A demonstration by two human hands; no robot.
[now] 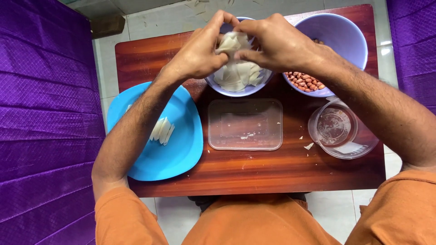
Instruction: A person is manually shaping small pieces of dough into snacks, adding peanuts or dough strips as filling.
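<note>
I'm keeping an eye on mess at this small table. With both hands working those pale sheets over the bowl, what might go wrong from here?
1. The left hand and right hand pinch a thin pale sheet between the fingertips; it may tear or slip.
2. The peanut bowl sits right under the right forearm; a nudge might spill peanuts.
3. The blue plate overhangs the table's left edge under the left forearm, so it might tip.
</note>
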